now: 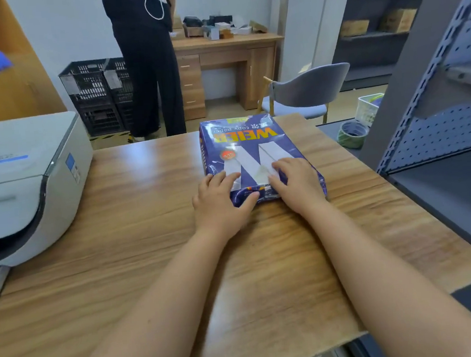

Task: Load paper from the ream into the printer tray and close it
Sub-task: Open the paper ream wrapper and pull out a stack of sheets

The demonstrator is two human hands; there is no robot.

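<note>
**Ream still wrapped, both hands at near end: risks from here**

Blue glossy-wrapped paper ream w/ yellow lettering (250, 154) lies flat on the wood-grain worktop (149, 243), centre-right of frame, near end toward the camera. Left hand (221, 205) sits at the near-left corner, fingers spread on top, thumb pressed on the end flap. Right hand (296, 184) lies flat on the near-right top, fingers loosely apart. Neither is closed round the pack; both just rest/press on it. Wrapper looks unopened, though the near end is partly hidden by the hands.

White/grey desktop printer (23, 179) at left edge of frame, well apart from ream. Tray not clearly visible; a pale flat part shows at lower left edge, can't tell if it's the tray or if it's open.

Risks (judgement):
- Glossy wrap + smooth worktop: pulling the flap may slide the whole ream instead of tearing it.
- Tearing hard could crease or rip the top sheets.
- Once open, loose sheets may fan out or spill during carry to the printer, as it's a long reach left.
- Ream sits near the worktop's far right edge; a shove could tip it off.
</note>
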